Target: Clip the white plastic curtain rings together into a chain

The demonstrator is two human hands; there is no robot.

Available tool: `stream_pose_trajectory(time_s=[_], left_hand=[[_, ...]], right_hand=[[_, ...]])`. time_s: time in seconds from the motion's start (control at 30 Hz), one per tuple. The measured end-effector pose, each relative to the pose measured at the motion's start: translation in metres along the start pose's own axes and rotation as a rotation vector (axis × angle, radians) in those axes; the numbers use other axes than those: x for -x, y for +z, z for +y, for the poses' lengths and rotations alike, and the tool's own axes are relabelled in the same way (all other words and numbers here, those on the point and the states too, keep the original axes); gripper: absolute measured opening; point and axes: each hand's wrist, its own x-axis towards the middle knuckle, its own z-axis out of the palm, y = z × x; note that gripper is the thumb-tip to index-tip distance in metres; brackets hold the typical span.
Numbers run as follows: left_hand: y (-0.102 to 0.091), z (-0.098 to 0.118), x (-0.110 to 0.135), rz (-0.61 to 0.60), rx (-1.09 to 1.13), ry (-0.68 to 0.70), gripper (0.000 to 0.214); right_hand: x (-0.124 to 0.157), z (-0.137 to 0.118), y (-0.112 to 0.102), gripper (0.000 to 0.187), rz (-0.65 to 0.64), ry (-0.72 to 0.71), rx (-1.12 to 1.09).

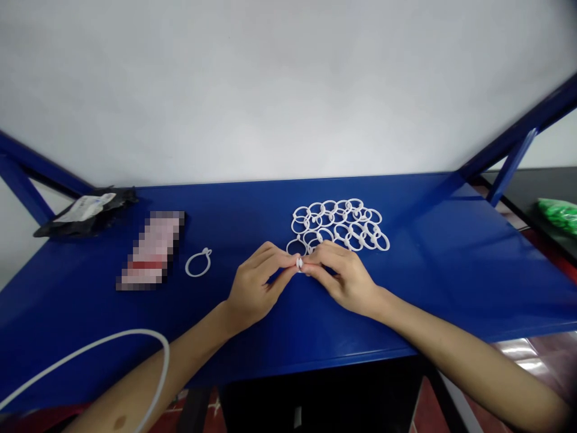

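Note:
My left hand (255, 282) and my right hand (346, 278) meet over the middle of the table. Fingertips of both pinch a small white plastic ring (300, 263); most of it is hidden behind the fingers. Just beyond my right hand lies a group of white plastic rings (341, 231), overlapping in rows, each with a small round knob or eyelet. A single loose ring (198, 264) of the same kind rests to the left of my left hand, apart from the group.
The blue table (428, 258) has a raised frame on both sides and a pale wall behind it. At left lie a pixelated flat object (151, 249) and a black plastic package (90, 210). A white cable (90, 344) arches over my left forearm. Green packaging (559, 213) sits far right.

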Motion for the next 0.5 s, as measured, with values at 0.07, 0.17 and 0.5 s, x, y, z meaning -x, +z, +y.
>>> stream_pose_trajectory(time_s=[0.07,0.17,0.5], left_hand=[[0.0,-0.001,0.0,-0.024,-0.03,0.037,0.011],[-0.002,-0.003,-0.001,-0.084,-0.05,0.004,0.011],[0.006,-0.02,-0.002,-0.131,-0.187,-0.235,0.017]], right_hand=[[0.001,-0.001,0.0,0.013,-0.031,-0.02,0.024],[0.001,-0.002,0.0,0.02,-0.059,0.003,0.102],[-0.009,0.008,-0.02,0.026,0.079,0.083,0.412]])
